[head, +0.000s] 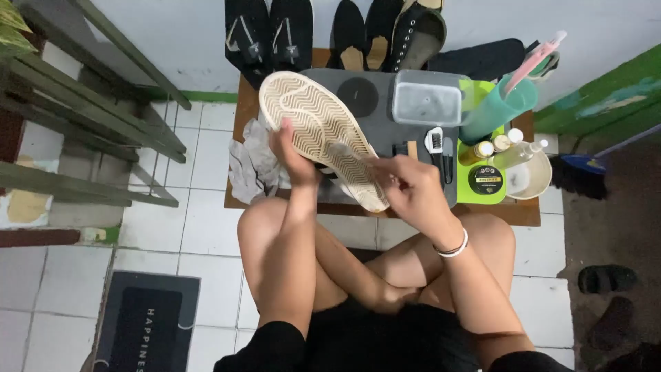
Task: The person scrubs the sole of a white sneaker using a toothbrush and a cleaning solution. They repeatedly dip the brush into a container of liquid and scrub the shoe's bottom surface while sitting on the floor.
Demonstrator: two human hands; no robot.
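Fingers of the left hand (292,155) wrap the edge of the cream rubber-soled sneaker (323,134), sole turned up; fingers of the right hand (410,189) curl shut on something small and blurred at the sole's heel end, at 4 o'clock. Shoe sits above the knees, over the low wooden counter (530,210). Judgement: a steady left-hand grip and short strokes along the tread grooves should work best. Grey mat (358,93), clear lidded tub (427,100) at 1 o'clock. White tiled floor (200,241); dark doormat (144,324) at 7 o'clock.
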